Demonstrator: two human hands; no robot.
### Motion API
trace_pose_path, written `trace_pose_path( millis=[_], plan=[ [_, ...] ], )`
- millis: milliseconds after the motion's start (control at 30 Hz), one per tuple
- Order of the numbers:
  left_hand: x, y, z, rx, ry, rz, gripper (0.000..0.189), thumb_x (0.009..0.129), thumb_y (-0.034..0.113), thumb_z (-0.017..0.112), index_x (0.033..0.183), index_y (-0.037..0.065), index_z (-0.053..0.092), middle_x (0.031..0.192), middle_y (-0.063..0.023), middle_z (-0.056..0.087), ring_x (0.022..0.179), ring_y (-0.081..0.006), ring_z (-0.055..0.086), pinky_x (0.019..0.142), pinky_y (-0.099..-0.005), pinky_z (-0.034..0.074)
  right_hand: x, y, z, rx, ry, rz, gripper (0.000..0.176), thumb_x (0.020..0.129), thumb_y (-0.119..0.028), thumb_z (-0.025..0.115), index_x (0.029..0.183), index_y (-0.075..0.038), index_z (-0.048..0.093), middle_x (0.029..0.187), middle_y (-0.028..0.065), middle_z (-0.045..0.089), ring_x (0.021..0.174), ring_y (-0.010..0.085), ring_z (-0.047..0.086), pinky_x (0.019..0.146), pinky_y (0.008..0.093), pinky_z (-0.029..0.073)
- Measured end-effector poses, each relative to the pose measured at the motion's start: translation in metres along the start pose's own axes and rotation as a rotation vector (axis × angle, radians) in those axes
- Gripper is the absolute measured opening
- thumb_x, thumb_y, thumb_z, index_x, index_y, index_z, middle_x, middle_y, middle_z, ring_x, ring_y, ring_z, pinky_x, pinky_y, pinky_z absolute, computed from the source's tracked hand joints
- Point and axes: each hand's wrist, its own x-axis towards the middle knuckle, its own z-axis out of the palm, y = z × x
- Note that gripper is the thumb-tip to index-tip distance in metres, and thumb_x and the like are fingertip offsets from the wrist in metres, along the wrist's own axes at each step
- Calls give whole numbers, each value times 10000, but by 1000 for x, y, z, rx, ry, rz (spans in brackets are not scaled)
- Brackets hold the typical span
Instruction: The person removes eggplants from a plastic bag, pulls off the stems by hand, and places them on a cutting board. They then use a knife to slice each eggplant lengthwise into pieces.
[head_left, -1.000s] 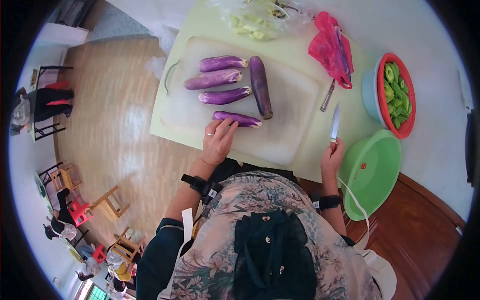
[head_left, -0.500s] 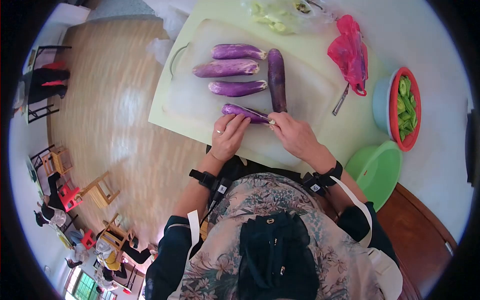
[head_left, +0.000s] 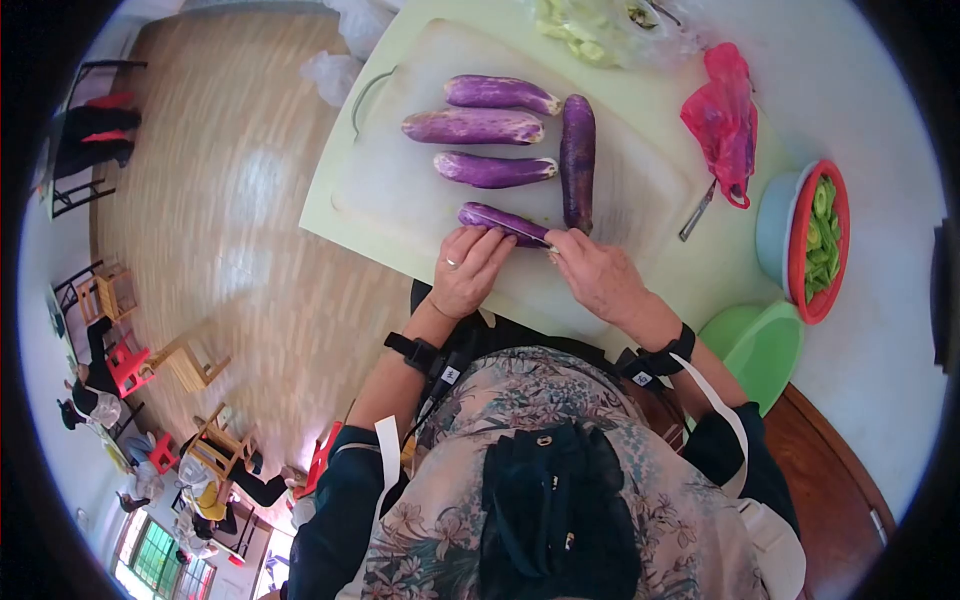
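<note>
My left hand (head_left: 467, 273) presses its fingers on a purple eggplant (head_left: 482, 214) lying near the close edge of the white cutting board (head_left: 385, 200). My right hand (head_left: 606, 281) is closed at that eggplant's right end, around what looks like a knife (head_left: 522, 226). Only a thin straight line of its blade shows, running lengthwise along the eggplant; the handle is hidden by the fingers. Beyond lie an upper eggplant (head_left: 500, 93), a pale-streaked eggplant (head_left: 472, 127) and a third eggplant (head_left: 495, 170), side by side. A darker eggplant (head_left: 577, 160) lies crosswise to their right.
Right of the board are a pink plastic bag (head_left: 722, 120), a metal-handled tool (head_left: 697, 212), a red basket (head_left: 840, 240) of cut green vegetables and a green basin (head_left: 760, 345). A clear bag (head_left: 610, 30) of pale green pieces lies at the back. Several people sit far left.
The view has shifted, so the table things appear slightly right. Both hands stay at the same eggplant, and the blade line still runs along it.
</note>
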Motion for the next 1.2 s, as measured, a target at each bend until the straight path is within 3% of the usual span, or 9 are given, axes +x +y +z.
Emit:
trace_pose_path(
  millis=[267, 500, 567, 900, 967, 1200],
  plan=[
    [-2, -2, 2, -19, -11, -8, 398, 679, 106, 573, 1063, 41, 656, 1148, -64, 562, 1051, -231, 503, 903, -381, 432, 2, -5, -2, -193, -71, -25, 259, 879, -128, 520, 1120, -37, 486, 824, 128, 536, 656, 288, 620, 547, 386, 495],
    [-2, -2, 2, -7, -18, -1, 403, 673, 109, 573, 1062, 47, 660, 1156, -52, 558, 1066, -224, 493, 908, -379, 431, 6, -9, -7, -190, -106, -32, 272, 871, -105, 505, 1132, -30, 488, 813, 125, 532, 657, 288, 621, 544, 388, 495],
    [-3, -2, 1, 1, -20, -3, 402, 674, 109, 574, 1062, 49, 660, 1159, -51, 556, 1067, -223, 491, 909, -378, 431, 9, -11, -7, -198, -80, -70, 332, 801, -50, 500, 1128, -17, 455, 815, 134, 526, 640, 287, 631, 540, 382, 516],
    [-3, -3, 4, -7, 18, 6, 397, 670, 123, 576, 1049, 36, 660, 1161, -59, 552, 1066, -232, 491, 907, -387, 428, 28, -27, -11, -205, -154, -28, 353, 806, -41, 485, 1157, -11, 459, 849, 141, 555, 685, 313, 633, 571, 404, 510],
    [-4, -3, 4, -9, 14, 8, 397, 665, 122, 578, 1043, 35, 662, 1160, -61, 551, 1061, -234, 493, 905, -388, 429, 30, -30, -12, -204, -111, -74, 234, 779, -28, 526, 1000, 8, 457, 782, 144, 554, 637, 300, 643, 527, 366, 524],
    [-6, -4, 7, -7, 36, 21, 395, 641, 97, 588, 1021, 22, 664, 1156, -66, 551, 1041, -239, 506, 889, -398, 440, 37, -34, -12, -210, -138, -74, 202, 775, -24, 535, 956, 23, 458, 774, 171, 580, 642, 313, 652, 535, 374, 533]
  ],
)
